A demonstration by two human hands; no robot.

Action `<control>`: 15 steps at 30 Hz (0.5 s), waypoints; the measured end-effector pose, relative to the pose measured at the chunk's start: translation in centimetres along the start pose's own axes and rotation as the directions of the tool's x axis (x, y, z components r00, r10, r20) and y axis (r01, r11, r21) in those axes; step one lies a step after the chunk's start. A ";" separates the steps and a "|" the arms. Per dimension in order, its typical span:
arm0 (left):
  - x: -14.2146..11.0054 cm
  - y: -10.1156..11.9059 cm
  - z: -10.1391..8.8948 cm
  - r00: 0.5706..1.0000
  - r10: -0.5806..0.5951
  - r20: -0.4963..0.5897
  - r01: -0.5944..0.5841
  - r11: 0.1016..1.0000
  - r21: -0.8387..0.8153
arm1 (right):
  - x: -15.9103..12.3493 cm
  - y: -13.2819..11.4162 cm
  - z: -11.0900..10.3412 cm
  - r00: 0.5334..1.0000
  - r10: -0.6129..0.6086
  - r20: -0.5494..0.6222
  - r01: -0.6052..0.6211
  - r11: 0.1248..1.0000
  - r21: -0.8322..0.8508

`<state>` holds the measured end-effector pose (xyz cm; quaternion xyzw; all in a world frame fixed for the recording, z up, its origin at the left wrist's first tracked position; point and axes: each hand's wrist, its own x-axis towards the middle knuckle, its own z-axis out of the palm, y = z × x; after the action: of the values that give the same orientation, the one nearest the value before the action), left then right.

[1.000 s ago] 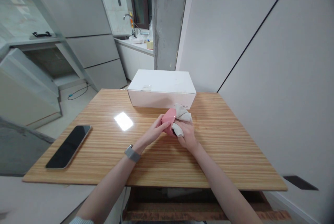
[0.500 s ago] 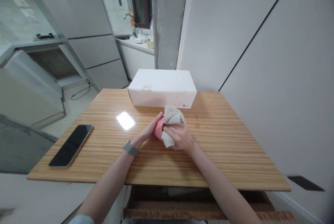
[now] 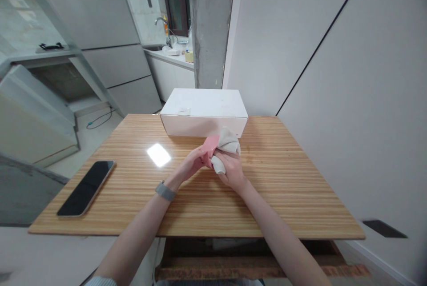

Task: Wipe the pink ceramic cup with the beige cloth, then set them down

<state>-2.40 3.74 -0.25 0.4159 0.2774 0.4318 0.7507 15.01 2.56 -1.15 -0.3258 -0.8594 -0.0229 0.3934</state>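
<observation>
A pink object (image 3: 210,144) with a smooth surface is held by my left hand (image 3: 191,164), fingers wrapped around its left side; its exact kind I cannot make out. My right hand (image 3: 233,171) is closed on a light grey cloth (image 3: 228,141), which presses against the right side of the pink object. Part of the pink object is hidden behind the cloth and fingers. Both hands are above the middle of the wooden table (image 3: 283,188), just in front of a white box (image 3: 204,110).
A black-screened phone (image 3: 86,188) lies at the table's left side. An open drawer (image 3: 220,261) is beneath the front edge. A white wall (image 3: 350,99) runs along the right. Behind stand grey cabinets (image 3: 123,63) and a sink counter (image 3: 173,57) with a faucet.
The pink object has been raised and turned, so more of it shows above my left hand. My right hand and the cloth have moved slightly up and away from me with it.
</observation>
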 end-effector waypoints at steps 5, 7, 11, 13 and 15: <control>0.0 0.8 0.3 0.994 -0.069 -0.088 0.053 0.984 -0.167 | 0.3 -1.1 0.4 0.966 -0.235 0.111 0.246 0.964 -0.102; 0.1 0.8 0.2 0.991 -0.096 -0.090 0.079 0.982 -0.171 | 0.4 -1.6 0.5 0.943 -0.310 0.121 0.322 0.942 -0.093; 0.4 0.5 0.1 0.987 -0.104 -0.120 0.090 0.989 -0.120 | 0.7 -1.7 0.5 0.953 -0.289 0.092 0.294 0.955 -0.045; 0.6 0.3 0.1 0.984 -0.058 -0.167 0.051 0.998 -0.048 | 0.6 -1.4 0.4 0.964 -0.251 0.085 0.254 0.967 -0.022; 0.8 0.3 0.1 0.975 0.010 -0.221 0.001 0.999 0.049 | 0.6 -1.1 0.4 0.969 -0.232 0.085 0.234 0.972 -0.012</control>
<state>-2.03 4.51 0.04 0.3842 0.3686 0.4703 0.7038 13.84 2.11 -0.77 -0.2276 -0.9071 -0.0645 0.3482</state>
